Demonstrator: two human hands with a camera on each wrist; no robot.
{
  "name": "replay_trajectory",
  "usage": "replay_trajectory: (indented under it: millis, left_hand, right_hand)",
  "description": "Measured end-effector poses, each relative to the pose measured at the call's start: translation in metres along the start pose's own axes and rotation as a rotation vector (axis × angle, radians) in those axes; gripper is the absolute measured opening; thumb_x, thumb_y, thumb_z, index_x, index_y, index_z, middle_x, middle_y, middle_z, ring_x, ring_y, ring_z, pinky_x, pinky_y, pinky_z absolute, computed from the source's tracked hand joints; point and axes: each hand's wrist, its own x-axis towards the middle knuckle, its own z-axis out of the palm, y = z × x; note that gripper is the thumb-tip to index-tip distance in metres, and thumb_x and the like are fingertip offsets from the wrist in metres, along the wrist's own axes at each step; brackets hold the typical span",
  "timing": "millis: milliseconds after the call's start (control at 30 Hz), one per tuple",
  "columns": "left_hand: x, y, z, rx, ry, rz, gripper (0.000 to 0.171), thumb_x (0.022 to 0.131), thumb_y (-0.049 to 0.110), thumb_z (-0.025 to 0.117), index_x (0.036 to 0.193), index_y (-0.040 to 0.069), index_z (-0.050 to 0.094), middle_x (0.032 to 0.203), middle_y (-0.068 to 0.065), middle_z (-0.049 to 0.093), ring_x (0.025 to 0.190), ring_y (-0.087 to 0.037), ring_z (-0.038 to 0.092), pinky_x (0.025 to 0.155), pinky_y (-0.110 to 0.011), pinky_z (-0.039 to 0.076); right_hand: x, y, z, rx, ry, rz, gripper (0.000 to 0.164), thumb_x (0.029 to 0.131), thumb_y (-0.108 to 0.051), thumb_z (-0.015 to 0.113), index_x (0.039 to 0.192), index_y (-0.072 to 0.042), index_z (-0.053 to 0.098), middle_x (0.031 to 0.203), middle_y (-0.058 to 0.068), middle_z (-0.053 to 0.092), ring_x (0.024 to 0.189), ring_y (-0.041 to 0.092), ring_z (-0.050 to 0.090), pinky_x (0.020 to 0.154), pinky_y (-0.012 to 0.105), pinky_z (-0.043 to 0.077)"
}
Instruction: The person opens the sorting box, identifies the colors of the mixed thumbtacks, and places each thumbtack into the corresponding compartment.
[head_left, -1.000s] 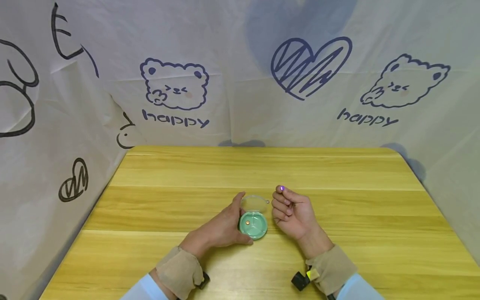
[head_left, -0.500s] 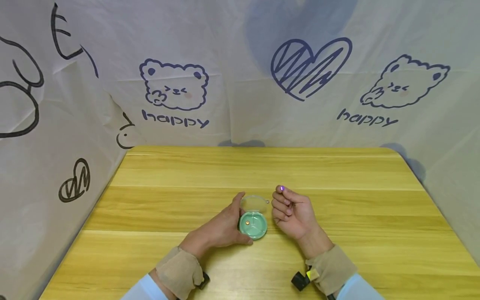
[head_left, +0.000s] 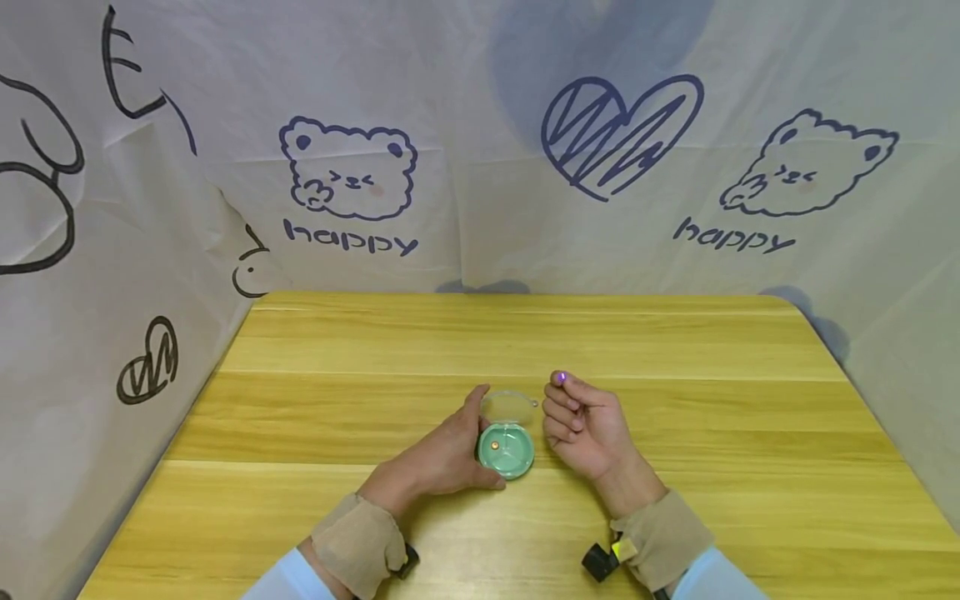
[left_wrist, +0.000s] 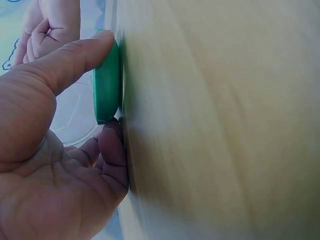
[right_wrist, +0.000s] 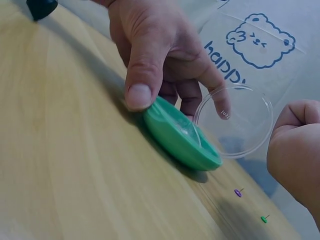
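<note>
My left hand (head_left: 442,457) grips a small round green case (head_left: 519,460), thumb at its near edge and fingers round the left and far side. The case lies on the table with its clear lid (head_left: 504,406) raised at the back. Inside sits a tiny copper-coloured round piece (head_left: 495,446). To the right of the case, my right hand (head_left: 592,429) is held with its fingers curled, pinching a shiny purple thumbtack (head_left: 562,377) between thumb and forefinger. In the right wrist view, a purple thumbtack (right_wrist: 238,193) and a green thumbtack (right_wrist: 264,219) lie on the table, points up.
The wooden table (head_left: 337,342) reaches back to a white cloth backdrop (head_left: 480,183) with drawn bears and hearts. Another cloth wall (head_left: 82,358) runs along the left. Small black cameras (head_left: 600,562) are strapped to both wrists.
</note>
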Motion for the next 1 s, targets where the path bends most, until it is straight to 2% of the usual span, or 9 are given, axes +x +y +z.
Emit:
replay_trajectory:
  millis: [133, 267, 367, 533, 600, 667, 800, 933, 1000]
  left_hand:
    - [-0.001, 0.000, 0.000, 0.003, 0.001, 0.000, 0.129, 0.076, 0.026, 0.097, 0.166, 0.001, 0.007, 0.122, -0.006, 0.057, 0.109, -0.019, 0.057, 0.107, -0.045, 0.045]
    - [-0.001, -0.001, 0.000, 0.004, 0.003, 0.005, 0.129, 0.076, 0.026, 0.097, 0.166, 0.001, 0.007, 0.122, -0.007, 0.057, 0.109, -0.019, 0.057, 0.107, -0.045, 0.045]
    - [-0.001, -0.001, 0.000, 0.004, 0.003, 0.009, 0.129, 0.076, 0.026, 0.097, 0.166, 0.001, 0.008, 0.122, -0.007, 0.058, 0.109, -0.019, 0.057, 0.108, -0.045, 0.045]
    - [-0.001, -0.002, 0.000, 0.002, -0.004, 0.010, 0.129, 0.077, 0.025, 0.096, 0.167, 0.002, 0.006, 0.122, -0.006, 0.058, 0.108, -0.018, 0.058, 0.108, -0.044, 0.045]
    - [-0.001, -0.002, 0.000, 0.005, -0.009, 0.008, 0.130, 0.078, 0.025, 0.096, 0.167, 0.002, 0.005, 0.122, -0.005, 0.058, 0.108, -0.017, 0.058, 0.108, -0.043, 0.045]
    - [0.000, -0.002, 0.000, 0.012, -0.011, 0.006, 0.130, 0.078, 0.025, 0.096, 0.167, 0.003, 0.004, 0.121, -0.003, 0.059, 0.108, -0.016, 0.058, 0.108, -0.042, 0.045]
    - [0.000, -0.003, 0.000, 0.017, -0.018, -0.001, 0.129, 0.079, 0.026, 0.095, 0.167, 0.004, 0.003, 0.121, -0.002, 0.059, 0.106, -0.014, 0.059, 0.106, -0.040, 0.046]
    - [0.000, -0.003, -0.001, 0.017, -0.024, -0.002, 0.129, 0.080, 0.026, 0.095, 0.167, 0.004, 0.002, 0.121, -0.002, 0.058, 0.106, -0.014, 0.058, 0.104, -0.039, 0.046]
    - [0.000, -0.003, -0.001, 0.015, -0.026, -0.005, 0.129, 0.080, 0.026, 0.094, 0.168, 0.005, 0.002, 0.122, -0.002, 0.058, 0.107, -0.014, 0.058, 0.105, -0.039, 0.046]
  right_hand:
    - [0.002, 0.002, 0.003, -0.194, 0.070, -0.058, 0.036, 0.115, -0.014, 0.036, 0.087, -0.013, 0.059, 0.071, -0.008, 0.032, 0.057, 0.007, 0.014, 0.051, 0.019, 0.017]
    - [0.003, 0.006, 0.009, -0.413, 0.181, -0.099, 0.033, 0.112, -0.010, 0.046, 0.088, -0.013, 0.068, 0.064, -0.011, 0.040, 0.052, 0.005, 0.021, 0.048, 0.018, 0.022]
    - [0.003, 0.010, 0.014, -0.544, 0.255, -0.101, 0.024, 0.108, -0.008, 0.056, 0.093, -0.011, 0.075, 0.061, -0.011, 0.044, 0.048, 0.002, 0.030, 0.046, 0.016, 0.026]
    - [0.006, 0.017, 0.019, -0.778, 0.356, -0.086, 0.019, 0.103, -0.006, 0.065, 0.088, -0.011, 0.076, 0.061, -0.009, 0.049, 0.046, 0.001, 0.035, 0.046, 0.018, 0.029]
    - [0.008, 0.020, 0.020, -0.913, 0.394, -0.083, 0.016, 0.100, -0.005, 0.069, 0.086, -0.009, 0.076, 0.061, -0.008, 0.052, 0.047, 0.003, 0.035, 0.047, 0.020, 0.029]
    - [0.009, 0.022, 0.021, -1.079, 0.424, -0.079, 0.012, 0.098, -0.005, 0.072, 0.087, -0.005, 0.076, 0.065, -0.005, 0.058, 0.052, 0.005, 0.043, 0.051, 0.021, 0.036]
    - [0.009, 0.025, 0.023, -1.390, 0.428, -0.062, 0.010, 0.094, -0.006, 0.075, 0.091, 0.002, 0.078, 0.067, -0.001, 0.062, 0.061, 0.006, 0.049, 0.057, 0.021, 0.041]
    - [0.008, 0.026, 0.026, -1.594, 0.401, -0.034, 0.008, 0.094, -0.010, 0.076, 0.091, -0.003, 0.079, 0.061, -0.004, 0.052, 0.056, 0.006, 0.043, 0.053, 0.021, 0.036]
    - [0.008, 0.027, 0.027, -1.687, 0.382, -0.027, 0.007, 0.095, -0.010, 0.077, 0.090, -0.006, 0.079, 0.062, -0.005, 0.054, 0.057, 0.006, 0.044, 0.053, 0.020, 0.037]
